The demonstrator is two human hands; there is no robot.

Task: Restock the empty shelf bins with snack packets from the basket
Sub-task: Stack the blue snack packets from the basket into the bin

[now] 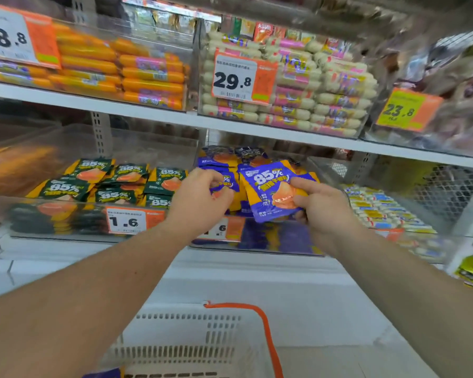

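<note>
Head view: both hands over the front edge of the middle shelf's clear bin [257,238]. Right hand [322,211] pinching a purple snack packet [271,192] by its lower right corner, tilted above the purple stack. Left hand [200,200] curled on another purple packet [225,182] just beside it. Better to square each packet upright, label forward, before letting go. White basket [191,342] below with orange handle, well apart.

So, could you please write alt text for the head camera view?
Two hands work at a clear shelf bin of purple snack packets: the right hand pinches one purple packet, the left hand grips another. A white basket sits below.
</note>
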